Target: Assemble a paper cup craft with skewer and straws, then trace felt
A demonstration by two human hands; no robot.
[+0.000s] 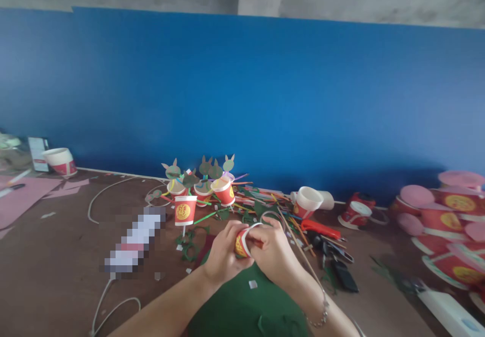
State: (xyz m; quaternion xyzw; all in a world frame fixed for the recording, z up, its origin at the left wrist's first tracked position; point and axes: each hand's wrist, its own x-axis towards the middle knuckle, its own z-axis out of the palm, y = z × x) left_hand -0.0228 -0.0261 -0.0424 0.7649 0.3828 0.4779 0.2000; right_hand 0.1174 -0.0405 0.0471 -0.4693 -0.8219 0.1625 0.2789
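A small red-and-white paper cup point(239, 245) with a gold emblem lies tilted between my hands, its mouth turned to the right. My left hand point(222, 256) is wrapped round the outside of the cup. Curled fingers of my right hand point(273, 246) reach into the mouth at the rim; their tips are hidden inside. Below both hands is a sheet of green paper point(242, 301) with a small white scrap point(252, 284) on it. An upright paper cup point(185, 210) on a thin white stick stands just beyond my left hand.
Several cups with grey animal-head cutouts point(205, 165) stand against the blue panel point(265, 99). Coloured sticks, green scraps, a red-handled tool point(321, 229) and scissors point(335, 250) lie to the right. A pixelated phone-like object point(134, 241) with a cable lies left; red-and-pink cup pieces point(447, 221) fill the far right.
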